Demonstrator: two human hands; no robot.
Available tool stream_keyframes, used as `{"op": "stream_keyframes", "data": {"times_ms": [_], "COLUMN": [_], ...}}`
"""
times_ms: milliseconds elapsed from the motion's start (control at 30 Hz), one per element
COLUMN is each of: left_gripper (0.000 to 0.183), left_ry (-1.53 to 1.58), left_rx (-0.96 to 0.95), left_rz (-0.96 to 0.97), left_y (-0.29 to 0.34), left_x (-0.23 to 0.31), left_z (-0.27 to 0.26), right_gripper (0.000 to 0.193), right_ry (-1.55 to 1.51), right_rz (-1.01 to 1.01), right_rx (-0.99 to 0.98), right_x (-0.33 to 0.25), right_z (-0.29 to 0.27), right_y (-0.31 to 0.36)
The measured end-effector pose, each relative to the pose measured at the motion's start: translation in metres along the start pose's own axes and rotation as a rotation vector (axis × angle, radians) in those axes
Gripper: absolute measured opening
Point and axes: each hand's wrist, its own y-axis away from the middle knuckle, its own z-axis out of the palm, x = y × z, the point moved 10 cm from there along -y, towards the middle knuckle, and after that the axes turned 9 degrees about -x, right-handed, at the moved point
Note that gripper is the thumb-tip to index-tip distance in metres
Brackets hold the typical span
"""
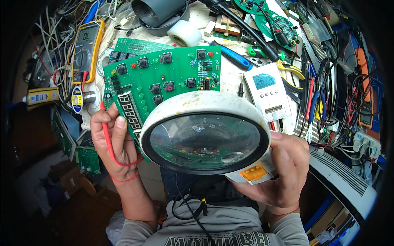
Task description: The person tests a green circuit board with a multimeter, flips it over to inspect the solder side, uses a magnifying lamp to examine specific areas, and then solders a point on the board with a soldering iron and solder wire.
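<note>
Currently, I am positioning the green circuit board (180, 74) left of centre, with its near portion lying behind the magnifier (197, 104) and its far edge extending over the worktop (230, 84). My left hand (117, 137) is closing around the board's left edge, thumb beside the digit display (130, 111), fingers curling; the same hand is also carrying a red test lead (107, 141). My right hand (289, 168) is bending its fingers partly closed around a pale piece with an orange insert (254, 174), just right of the lens. Its upper fingertips are reaching the magnifier's rim; whether they are gripping it, I cannot tell.

Progress status: judging by the arrangement, I am working at an inspection or test stage. Completed: buttons, display and small components are sitting in place on the board, and the lens is standing over its near part. Outstanding, in my judgement: probing and confirming the circuit, since no probe tip is visibly touching a contact. Under the glass, components are appearing too blurred for any joint to be assessed.

On the far left, the yellow multimeter (85, 53) is showing a reading on its screen, and a solder spool (89, 97) is standing nearer.
</note>
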Motion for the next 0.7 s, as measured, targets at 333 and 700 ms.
{"op": "stream_keyframes", "data": {"times_ms": [333,700], "left_gripper": [0.024,0.028], "left_ry": [-0.048,-0.181], "left_rx": [-0.002,-0.047], "left_rz": [0.027,0.182], "left_y": [0.000,0.010], "left_x": [0.004,0.046], "left_z": [0.005,0.038], "right_gripper": [0.074,0.091], "right_ry": [-0.021,0.066], "right_rz": [0.029,0.171], "right_rx": [0.002,0.092], "right_x": [0.000,0.017], "right_z": [-0.005,-0.020], "right_y": [0.002,0.017]}}
